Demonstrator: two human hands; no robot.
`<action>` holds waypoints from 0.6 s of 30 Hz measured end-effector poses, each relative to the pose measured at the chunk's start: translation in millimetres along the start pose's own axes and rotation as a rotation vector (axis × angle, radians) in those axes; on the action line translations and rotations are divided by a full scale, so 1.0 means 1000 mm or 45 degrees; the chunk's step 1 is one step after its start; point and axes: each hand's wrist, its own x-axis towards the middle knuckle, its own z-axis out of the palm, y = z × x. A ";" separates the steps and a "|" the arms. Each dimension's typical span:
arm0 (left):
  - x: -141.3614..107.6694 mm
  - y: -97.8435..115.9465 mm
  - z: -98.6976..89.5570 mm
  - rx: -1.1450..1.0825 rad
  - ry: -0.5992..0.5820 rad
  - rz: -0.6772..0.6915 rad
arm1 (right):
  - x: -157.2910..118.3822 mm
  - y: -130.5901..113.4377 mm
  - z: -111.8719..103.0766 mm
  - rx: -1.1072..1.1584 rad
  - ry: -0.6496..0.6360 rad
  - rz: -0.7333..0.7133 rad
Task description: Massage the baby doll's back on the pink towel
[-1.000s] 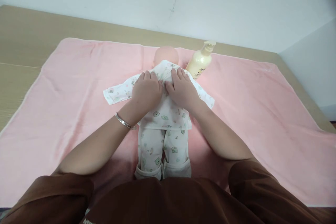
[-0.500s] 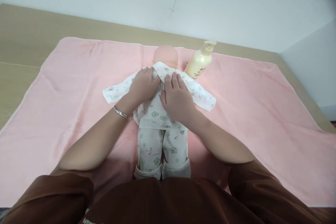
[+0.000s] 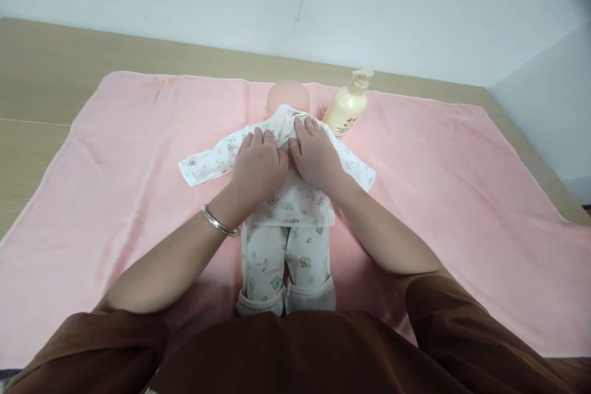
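Observation:
A baby doll (image 3: 288,97) lies lengthwise before me, its bald head at the far end; whether it faces up or down I cannot tell. It wears a white long-sleeved top (image 3: 295,212) with small animal prints and matching trousers (image 3: 307,258). Both sleeves spread out sideways. My left hand (image 3: 259,169) rests on the upper left of the top, fingers stretched out. Beside it, my right hand (image 3: 318,157) lies on the upper right with its fingers extended. The two thumbs are close together at the middle of the top, where the cloth is creased.
Under the doll is a pink blanket (image 3: 443,197) on a wooden table (image 3: 41,61). A pale yellow pump bottle (image 3: 347,104) is just right of the doll's head. Behind the table rises a white wall (image 3: 184,0).
My left hand has slid nearer and slightly right on the top. My right hand has shifted up and right, toward the collar, and the cloth there is more bunched.

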 end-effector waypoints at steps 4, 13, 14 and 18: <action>0.020 -0.019 0.005 -0.054 0.102 0.107 | -0.020 -0.016 0.003 -0.059 0.037 -0.002; 0.042 -0.037 0.005 -0.309 0.110 0.059 | -0.040 -0.027 0.002 -0.044 0.013 -0.063; 0.041 -0.036 0.006 -0.331 0.129 0.064 | -0.035 -0.023 0.001 -0.005 0.001 -0.054; 0.039 -0.035 0.001 -0.391 0.190 0.089 | -0.011 -0.004 -0.004 0.092 0.016 -0.020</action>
